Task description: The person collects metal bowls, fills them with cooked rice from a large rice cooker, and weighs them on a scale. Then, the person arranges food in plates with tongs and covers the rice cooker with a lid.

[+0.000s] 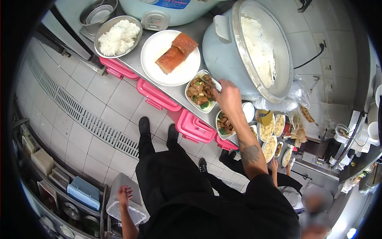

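My right hand (229, 97) is closed on a thin metal utensil (208, 83), whose lower end is in a white bowl of sliced meat with green vegetables (199, 91). The fingers hide part of the utensil, so I cannot tell its exact kind. Beneath my right forearm stands a second white bowl of meat and greens (225, 124), partly covered. A white plate (153, 73) with two pieces of browned, crisp-skinned meat (177, 53) lies beside the first bowl. Low on the left, my left hand (124, 194) hangs with loosely bent fingers, holding nothing, near a lined bin (119, 209).
A large open rice cooker (223, 59) full of rice stands behind the bowls. A metal bowl of rice (119, 38) sits at the counter's left end. Pink lidded boxes (195, 126) are under the counter edge. Another person's hand (274, 165) is near several noodle dishes (269, 147).
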{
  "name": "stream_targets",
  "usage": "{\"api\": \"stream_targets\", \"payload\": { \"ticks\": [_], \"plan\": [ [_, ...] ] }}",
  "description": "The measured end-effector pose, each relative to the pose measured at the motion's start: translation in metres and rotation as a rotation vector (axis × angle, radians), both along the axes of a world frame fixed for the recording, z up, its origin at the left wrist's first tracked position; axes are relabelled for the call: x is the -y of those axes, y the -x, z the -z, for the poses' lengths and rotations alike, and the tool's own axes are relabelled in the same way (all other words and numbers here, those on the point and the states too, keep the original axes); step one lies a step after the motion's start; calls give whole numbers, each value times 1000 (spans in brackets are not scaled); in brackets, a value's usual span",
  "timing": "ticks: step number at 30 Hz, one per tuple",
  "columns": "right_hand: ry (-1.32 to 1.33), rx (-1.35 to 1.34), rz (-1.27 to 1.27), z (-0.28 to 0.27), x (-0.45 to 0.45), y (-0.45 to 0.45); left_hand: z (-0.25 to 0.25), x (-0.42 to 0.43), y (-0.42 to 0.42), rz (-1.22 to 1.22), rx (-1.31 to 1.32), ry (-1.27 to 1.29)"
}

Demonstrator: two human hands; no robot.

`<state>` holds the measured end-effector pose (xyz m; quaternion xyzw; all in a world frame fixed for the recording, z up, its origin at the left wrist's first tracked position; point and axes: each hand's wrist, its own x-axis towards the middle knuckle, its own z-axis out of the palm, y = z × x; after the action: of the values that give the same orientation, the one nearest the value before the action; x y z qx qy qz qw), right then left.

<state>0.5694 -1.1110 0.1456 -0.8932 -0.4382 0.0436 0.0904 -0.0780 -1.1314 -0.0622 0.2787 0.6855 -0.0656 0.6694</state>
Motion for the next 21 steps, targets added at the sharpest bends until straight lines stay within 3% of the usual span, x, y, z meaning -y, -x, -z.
{"api": "stream_targets", "payload": {
  "ticks": [14,21],
  "plan": [
    [-109,113,25,13,3,-4,-3,-2,5,-1,-13,39],
    [-223,176,109,-9,-1,2,-7,-8,-2,1,-15,20]
  ]
}}
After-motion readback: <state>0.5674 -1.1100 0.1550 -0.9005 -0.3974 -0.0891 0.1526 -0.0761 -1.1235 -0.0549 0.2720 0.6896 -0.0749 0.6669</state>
